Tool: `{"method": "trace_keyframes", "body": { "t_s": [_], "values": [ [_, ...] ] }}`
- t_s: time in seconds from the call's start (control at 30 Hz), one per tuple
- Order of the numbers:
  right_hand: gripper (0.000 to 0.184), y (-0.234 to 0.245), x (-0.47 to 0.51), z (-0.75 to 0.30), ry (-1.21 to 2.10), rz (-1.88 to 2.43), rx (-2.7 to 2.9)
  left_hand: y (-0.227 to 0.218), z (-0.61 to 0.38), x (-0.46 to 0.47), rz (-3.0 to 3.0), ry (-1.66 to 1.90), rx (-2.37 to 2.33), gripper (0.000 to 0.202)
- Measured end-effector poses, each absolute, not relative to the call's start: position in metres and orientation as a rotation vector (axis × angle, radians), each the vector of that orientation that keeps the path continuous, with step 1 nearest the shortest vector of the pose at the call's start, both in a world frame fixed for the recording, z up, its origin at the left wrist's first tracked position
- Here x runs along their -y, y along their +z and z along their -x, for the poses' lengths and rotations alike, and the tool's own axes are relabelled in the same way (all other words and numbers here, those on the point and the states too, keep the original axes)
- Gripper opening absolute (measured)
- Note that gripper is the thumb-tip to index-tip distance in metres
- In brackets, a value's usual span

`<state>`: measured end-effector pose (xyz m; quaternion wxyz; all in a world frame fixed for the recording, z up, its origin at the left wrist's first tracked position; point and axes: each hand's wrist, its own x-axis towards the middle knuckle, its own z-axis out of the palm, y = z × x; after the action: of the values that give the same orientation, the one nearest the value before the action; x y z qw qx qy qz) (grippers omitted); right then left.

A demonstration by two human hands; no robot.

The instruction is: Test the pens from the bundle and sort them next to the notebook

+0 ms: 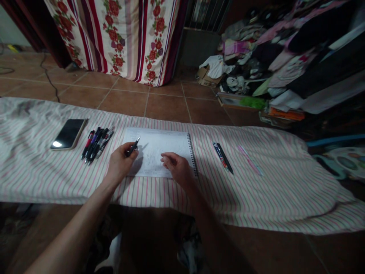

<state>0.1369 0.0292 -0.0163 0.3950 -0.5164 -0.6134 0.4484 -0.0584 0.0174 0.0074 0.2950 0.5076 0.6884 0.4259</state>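
In my left hand (122, 160), closed near the page's left side, is a black pen (132, 148) with its silver tip pointing up and to the right. Beneath both hands lies a spiral notebook (159, 139), a white page facing up with faint marks and the coil along its right edge. My right hand (175, 164) hovers over or rests on the lower right of the page; which one I cannot tell. Its fingers are loosely bent and somewhat apart, and no object shows in them.
Left of the notebook lie a bundle of several pens (96, 146) and a phone (70, 134). To the right are two dark pens (222, 158) and a pink and pale blue pen (249, 160). A striped cloth (270, 194) covers the surface. Piled clothes (239, 49) stand beyond.
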Motion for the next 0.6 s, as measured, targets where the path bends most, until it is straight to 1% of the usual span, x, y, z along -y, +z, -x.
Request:
{"method": "trace_keyframes", "body": {
  "t_s": [0.1,0.2,0.37,0.53,0.6],
  "values": [
    [0.024,-0.013,-0.030,-0.134,1.165,1.255,1.509,0.009,0.038,-0.015,-1.065,1.142,-1.526,0.038],
    [0.028,-0.010,-0.031,-0.132,1.203,1.220,1.467,0.018,0.020,-0.009,-0.890,1.098,-1.376,0.040],
    [0.031,-0.007,-0.031,-0.133,1.287,1.185,1.488,0.024,0.007,-0.004,-0.830,1.011,-1.289,0.044],
    [0.023,-0.002,-0.030,-0.137,1.374,1.206,1.473,0.019,0.003,-0.005,-0.885,0.971,-1.228,0.050],
    [0.021,-0.001,-0.030,-0.138,1.377,1.197,1.433,0.019,0.002,-0.005,-0.910,0.977,-1.248,0.049]
  ]
}}
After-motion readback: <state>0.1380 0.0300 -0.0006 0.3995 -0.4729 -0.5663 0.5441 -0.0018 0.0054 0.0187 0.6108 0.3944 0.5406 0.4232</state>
